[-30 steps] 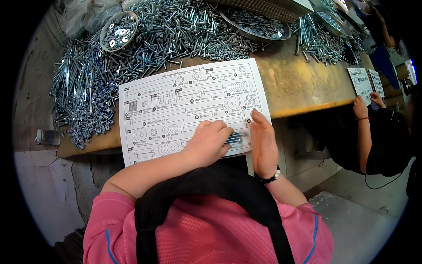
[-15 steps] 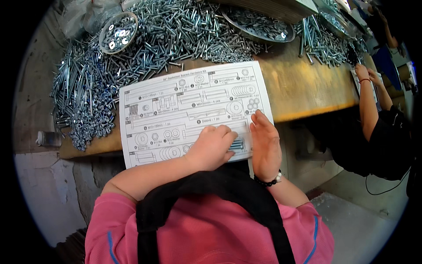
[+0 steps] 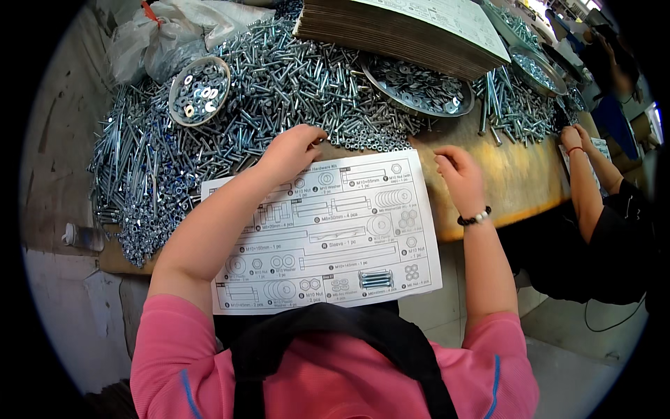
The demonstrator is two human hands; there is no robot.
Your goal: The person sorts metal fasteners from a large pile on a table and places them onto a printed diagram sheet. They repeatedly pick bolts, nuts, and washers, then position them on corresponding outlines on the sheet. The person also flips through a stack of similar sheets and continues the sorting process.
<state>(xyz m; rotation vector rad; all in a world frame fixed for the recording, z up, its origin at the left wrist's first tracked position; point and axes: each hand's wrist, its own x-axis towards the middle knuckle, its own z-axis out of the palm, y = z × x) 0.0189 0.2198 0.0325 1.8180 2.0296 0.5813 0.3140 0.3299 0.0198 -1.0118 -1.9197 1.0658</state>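
A white printed sheet [image 3: 328, 241] with line drawings of hardware lies in front of me, over the table's near edge. Four-sided and flat, it carries a small row of silver bolts [image 3: 375, 280] near its lower right. My left hand [image 3: 293, 150] is over the sheet's far edge beside the heap of bolts [image 3: 279, 84]; its fingers are bent together, and whatever is between them is hidden. Just right of the sheet's far right corner, my right hand [image 3: 462, 178] hovers above the table, slightly blurred, fingers loosely bent and apart with nothing visible in them.
Small nuts [image 3: 370, 140] lie beyond the sheet. A round bowl of washers [image 3: 199, 91] and a metal dish of dark washers [image 3: 419, 87] sit among the bolts. A tall stack of printed sheets [image 3: 405, 35] stands behind. At right, another person's hands [image 3: 576, 140] work.
Both hands have left the bolts on the sheet and moved away from me, the left toward the heap, the right beyond the sheet's side. The whole row of bolts now shows. The view has shifted.
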